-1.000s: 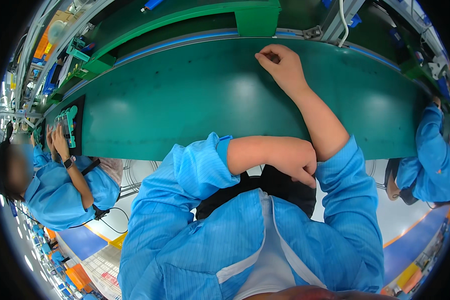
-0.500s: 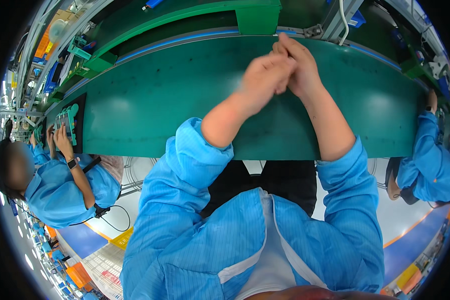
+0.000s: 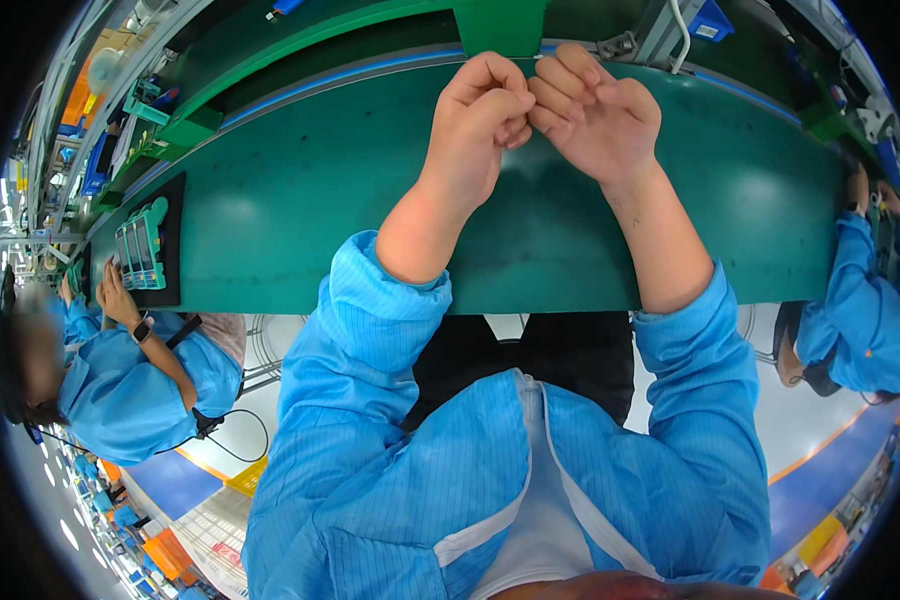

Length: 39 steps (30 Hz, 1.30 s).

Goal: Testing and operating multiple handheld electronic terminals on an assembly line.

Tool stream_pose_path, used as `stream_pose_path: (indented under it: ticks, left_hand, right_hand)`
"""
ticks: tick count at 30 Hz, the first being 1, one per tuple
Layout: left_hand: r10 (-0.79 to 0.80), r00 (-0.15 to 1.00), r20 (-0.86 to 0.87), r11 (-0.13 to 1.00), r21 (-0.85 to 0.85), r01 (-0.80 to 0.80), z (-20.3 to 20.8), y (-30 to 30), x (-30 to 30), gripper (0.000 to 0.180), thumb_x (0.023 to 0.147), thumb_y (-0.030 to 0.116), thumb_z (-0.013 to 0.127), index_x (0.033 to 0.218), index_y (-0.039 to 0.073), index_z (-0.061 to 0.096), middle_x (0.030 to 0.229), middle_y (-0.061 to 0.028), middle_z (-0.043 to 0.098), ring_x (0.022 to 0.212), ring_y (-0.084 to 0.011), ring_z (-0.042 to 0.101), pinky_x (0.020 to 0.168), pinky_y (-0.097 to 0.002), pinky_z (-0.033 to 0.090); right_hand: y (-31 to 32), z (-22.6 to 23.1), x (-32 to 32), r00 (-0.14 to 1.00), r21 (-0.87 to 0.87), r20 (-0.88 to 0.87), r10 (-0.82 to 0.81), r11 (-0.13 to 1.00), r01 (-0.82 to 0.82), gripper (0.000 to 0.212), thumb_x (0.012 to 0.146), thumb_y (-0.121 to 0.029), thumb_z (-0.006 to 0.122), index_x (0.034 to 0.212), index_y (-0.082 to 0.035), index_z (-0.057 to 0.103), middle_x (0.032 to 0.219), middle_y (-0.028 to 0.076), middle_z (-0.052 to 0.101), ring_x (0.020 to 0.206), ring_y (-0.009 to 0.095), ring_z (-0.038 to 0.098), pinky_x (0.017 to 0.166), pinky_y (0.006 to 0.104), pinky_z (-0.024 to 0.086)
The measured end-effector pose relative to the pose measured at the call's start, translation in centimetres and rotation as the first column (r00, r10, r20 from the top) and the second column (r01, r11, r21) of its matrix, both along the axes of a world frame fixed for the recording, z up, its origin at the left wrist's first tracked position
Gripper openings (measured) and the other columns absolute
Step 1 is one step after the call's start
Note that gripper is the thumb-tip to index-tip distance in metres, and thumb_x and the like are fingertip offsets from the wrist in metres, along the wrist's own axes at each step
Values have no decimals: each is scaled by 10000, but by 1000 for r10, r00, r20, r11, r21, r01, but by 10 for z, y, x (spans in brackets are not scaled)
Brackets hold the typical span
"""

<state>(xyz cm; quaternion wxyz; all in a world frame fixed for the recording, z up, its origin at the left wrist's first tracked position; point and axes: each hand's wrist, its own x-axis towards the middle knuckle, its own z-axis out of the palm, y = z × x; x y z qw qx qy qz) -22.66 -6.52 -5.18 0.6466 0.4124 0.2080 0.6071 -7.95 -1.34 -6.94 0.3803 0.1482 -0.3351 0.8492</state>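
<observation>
Over the far part of the green workbench (image 3: 320, 220), my two hands meet at their knuckles and fingertips. My left hand (image 3: 478, 125) is closed, its fingers curled in and the thumb pressed to the index finger; I see no object in it. Beside it, my right hand (image 3: 605, 120) has its palm turned up toward me. Its fingers are bent inward and the thumb lies near them, with nothing visible in the palm. Both forearms rise off the bench from rolled blue sleeves.
A green shelf bracket (image 3: 500, 25) and a metal post with a white cable (image 3: 682, 40) stand along the back edge. To the left, a co-worker (image 3: 130, 390) sits by a teal fixture (image 3: 142, 245) on a black mat. Another co-worker (image 3: 860, 320) sits at the right.
My hands were clasped across each other, with the left blurred; now they have drawn apart and touch only at the fingers. The left co-worker's hands have come off the teal fixture.
</observation>
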Motion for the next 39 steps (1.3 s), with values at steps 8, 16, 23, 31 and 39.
stream_pose_path:
  ticks: [8,16,23,31,39]
  left_hand:
    - [47,996,-80,997,69,-42,2,-1,-7,167,773,-21,552,928,41,559,753,2,493,626,-75,445,547,-217,352]
    - [536,536,-652,808,581,-101,16,-59,-48,184,772,66,613,953,41,593,808,-75,504,729,-180,534,675,-279,444]
    - [793,-26,-608,553,738,-386,63,-136,-196,132,726,70,627,857,55,628,851,-87,608,848,-266,583,756,-347,466]
    - [358,-653,-668,351,744,-569,-20,-161,-590,340,880,301,496,1011,28,652,1029,-196,633,975,-343,598,847,-394,457]
    - [281,20,-959,421,105,-901,-63,-118,-633,417,843,290,582,1135,-8,589,1026,-164,643,939,-248,605,831,-329,462]
  right_hand:
    - [4,0,-8,1000,-14,-3,-25,1000,25,153,730,-112,513,805,-117,379,747,0,379,718,141,411,682,270,360]
    - [-21,4,-31,955,-156,273,-112,975,159,204,665,-78,536,751,-97,351,706,15,341,660,152,367,627,275,327]
    - [-50,18,-41,898,-208,425,-112,954,218,110,715,-50,469,807,-45,410,692,34,337,626,148,336,595,272,316]
    - [-49,17,-55,878,-232,461,-132,937,263,229,776,-95,478,988,-12,497,730,45,391,651,162,377,604,277,332]
    - [-31,17,-57,804,-186,550,-225,905,381,228,885,-245,463,962,-35,505,721,33,402,641,145,386,595,261,327]
